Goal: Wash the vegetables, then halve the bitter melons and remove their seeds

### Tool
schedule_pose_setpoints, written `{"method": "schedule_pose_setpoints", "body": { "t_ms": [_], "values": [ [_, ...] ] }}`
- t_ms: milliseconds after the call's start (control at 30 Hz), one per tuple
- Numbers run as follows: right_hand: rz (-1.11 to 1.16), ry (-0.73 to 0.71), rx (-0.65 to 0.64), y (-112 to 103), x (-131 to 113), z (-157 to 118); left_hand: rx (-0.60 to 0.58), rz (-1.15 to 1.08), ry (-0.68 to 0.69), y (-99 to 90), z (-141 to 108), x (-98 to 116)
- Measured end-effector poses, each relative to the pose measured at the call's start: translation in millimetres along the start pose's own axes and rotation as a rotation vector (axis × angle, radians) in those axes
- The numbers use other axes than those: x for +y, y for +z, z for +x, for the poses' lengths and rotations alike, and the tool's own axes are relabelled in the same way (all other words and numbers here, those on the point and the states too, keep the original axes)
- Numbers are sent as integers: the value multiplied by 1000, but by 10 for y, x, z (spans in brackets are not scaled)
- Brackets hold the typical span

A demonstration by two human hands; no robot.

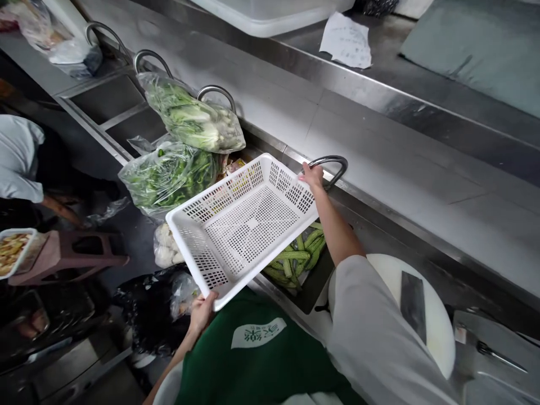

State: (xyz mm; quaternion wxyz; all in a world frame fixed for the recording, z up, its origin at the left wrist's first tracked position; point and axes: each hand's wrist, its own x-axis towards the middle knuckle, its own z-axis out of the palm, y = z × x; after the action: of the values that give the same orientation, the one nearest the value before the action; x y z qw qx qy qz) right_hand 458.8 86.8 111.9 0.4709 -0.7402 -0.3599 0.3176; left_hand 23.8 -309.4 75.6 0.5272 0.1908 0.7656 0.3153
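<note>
A white plastic basket (252,223) with slotted walls and a perforated bottom is held in front of me, slanting over the sink, with nothing inside it. My left hand (203,311) grips its near left corner, fingers closed on the rim. At the far right end, my right hand (313,177) is closed on the rim, close to a curved steel faucet (333,163). Beneath the basket, long ridged green gourds (297,256) lie in the sink basin, partly covered by it.
Bagged leafy greens (198,115), bagged green peppers (172,174) and a bag of white vegetables (166,247) sit beyond the basket. A cleaver (413,304) rests on a round white cutting board (439,337) at right. Another person (19,157) bends at left by a pinkish stool (71,253).
</note>
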Motion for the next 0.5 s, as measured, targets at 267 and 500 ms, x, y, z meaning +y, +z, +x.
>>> {"method": "schedule_pose_setpoints", "body": {
  "t_ms": [267,500],
  "values": [
    [-6,-8,-29,10,-7,25,-69,-2,-45,-143,-123,148],
    [-553,-307,-79,-430,217,-254,-132,-33,-59,-352,-144,49]
  ]
}}
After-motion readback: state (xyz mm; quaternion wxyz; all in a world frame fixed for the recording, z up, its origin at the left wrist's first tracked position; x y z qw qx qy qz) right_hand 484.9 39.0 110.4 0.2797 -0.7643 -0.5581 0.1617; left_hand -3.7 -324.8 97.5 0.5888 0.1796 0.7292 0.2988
